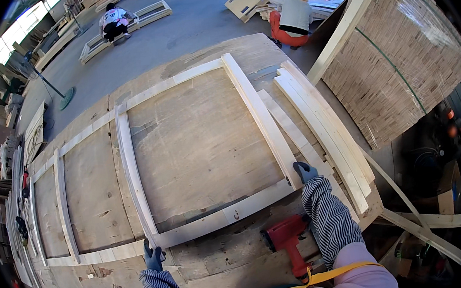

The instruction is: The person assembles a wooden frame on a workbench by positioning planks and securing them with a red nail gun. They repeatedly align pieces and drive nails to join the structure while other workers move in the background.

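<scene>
A long wooden frame (224,216) with several crosspieces lies flat on a plywood worktable (221,268). My left hand (153,257), in a blue-grey glove, is closed at the near rail, where the middle crosspiece (130,171) meets it. My right hand (305,172), gloved the same way, grips the near right corner, at the end of the right-hand end piece (258,113). Its thumb points up and the other fingers are partly hidden. Beside my right forearm, on the table's near side, rests a red nail gun (290,244).
Loose wooden strips (328,134) lie along the table's right side. A wrapped stack of boards (396,59) stands beyond them. Two people crouch farther off, one (114,22) by another frame, the other (293,16) by piled boards. A stand with a round base (67,98) is at left.
</scene>
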`<state>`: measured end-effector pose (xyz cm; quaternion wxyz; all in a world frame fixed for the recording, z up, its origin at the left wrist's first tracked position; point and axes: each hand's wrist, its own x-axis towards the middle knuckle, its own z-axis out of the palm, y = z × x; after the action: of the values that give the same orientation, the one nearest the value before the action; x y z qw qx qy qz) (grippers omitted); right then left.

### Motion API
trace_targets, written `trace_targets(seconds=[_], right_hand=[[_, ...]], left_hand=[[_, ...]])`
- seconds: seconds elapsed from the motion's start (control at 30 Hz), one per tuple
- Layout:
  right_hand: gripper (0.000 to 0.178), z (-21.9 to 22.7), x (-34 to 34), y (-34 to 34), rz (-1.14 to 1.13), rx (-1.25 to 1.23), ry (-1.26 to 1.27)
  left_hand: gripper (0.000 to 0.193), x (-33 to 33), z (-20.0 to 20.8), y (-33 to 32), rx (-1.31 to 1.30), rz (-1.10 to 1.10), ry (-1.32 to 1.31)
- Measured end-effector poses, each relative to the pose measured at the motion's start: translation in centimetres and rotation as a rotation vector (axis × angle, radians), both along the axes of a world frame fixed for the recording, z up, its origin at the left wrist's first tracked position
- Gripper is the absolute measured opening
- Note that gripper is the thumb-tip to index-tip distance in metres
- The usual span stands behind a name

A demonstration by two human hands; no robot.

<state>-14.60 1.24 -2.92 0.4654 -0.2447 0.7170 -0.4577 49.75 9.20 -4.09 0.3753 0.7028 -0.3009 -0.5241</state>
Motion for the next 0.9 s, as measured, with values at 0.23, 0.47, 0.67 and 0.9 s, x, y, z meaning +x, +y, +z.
trace_targets(seconds=[0.23, 0.47, 0.67, 0.9], right_hand=[[0.062, 2.2, 1.1, 0.3, 0.211, 0.155, 0.841], [0.067, 0.9, 2.6, 5.4, 0.279, 0.117, 0.855], [0.064, 3.0, 5.4, 12.1, 0.187, 0.115, 0.745], [0.065, 4.9, 8.7, 16.9, 0.248, 0.261, 0.823]], left_hand=[[0.043, -0.7, 1.5, -1.1, -0.01, 0.101, -0.006], [0.03, -2.4, 6.2, -1.8, -0.006, 0.15, 0.189], [0.041, -2.8, 9.5, -2.6, -0.038, 0.124, 0.481], [0.048, 0.3, 8.3, -4.4, 0.043, 0.055, 0.706]])
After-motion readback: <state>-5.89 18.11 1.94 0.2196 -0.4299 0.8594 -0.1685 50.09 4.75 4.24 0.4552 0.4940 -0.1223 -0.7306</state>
